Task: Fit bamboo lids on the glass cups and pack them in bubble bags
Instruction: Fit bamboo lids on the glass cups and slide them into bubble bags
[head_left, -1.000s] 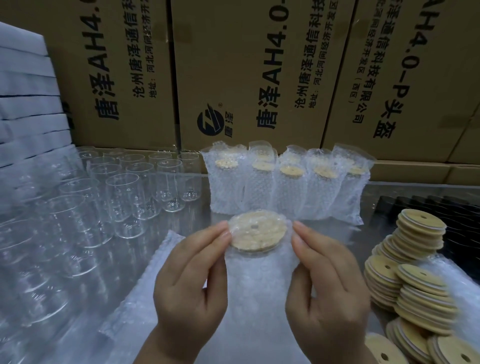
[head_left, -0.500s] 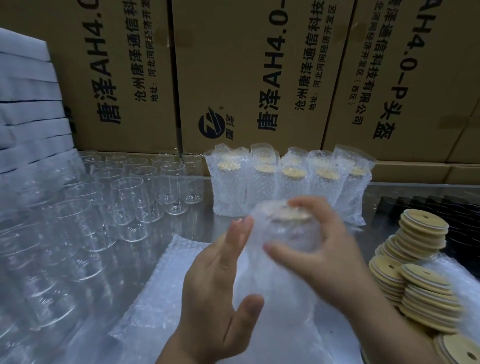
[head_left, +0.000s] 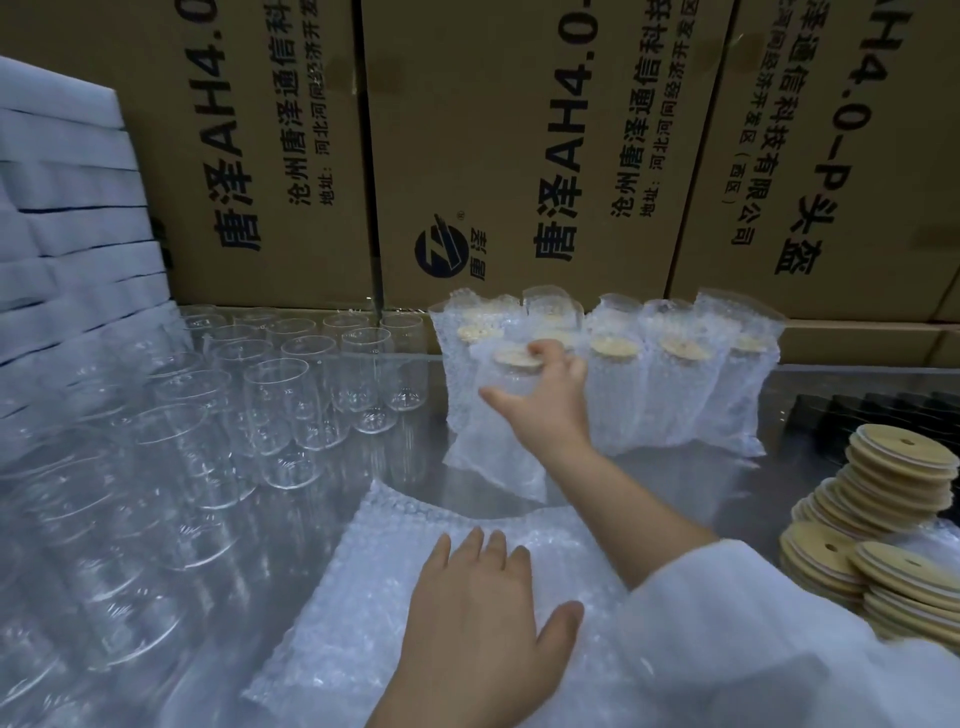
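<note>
Currently right hand (head_left: 545, 410) grips bubble-bagged cup (head_left: 498, 452) by its lidded top at 12 o'clock, beside packed row (head_left: 675, 395); left hand (head_left: 483, 623) flat, fingers spread, on bag stack (head_left: 363, 571); bare shiny table (head_left: 649, 488) between.

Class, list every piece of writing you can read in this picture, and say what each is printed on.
"唐泽AH4", cut off: left cardboard box.
"唐泽AH4.0-", cut off: middle cardboard box.
"唐泽": beside that box's round logo.
"沧州唐泽通信科技", cut off: middle box.
"地址:河北河间经济开发区": middle box.
"4.0-P头盔": right cardboard box.
"科技有限公司": right box.
"(西区)": right box.
Bamboo lids, glass cups, bubble bags: no writing visible.
</note>
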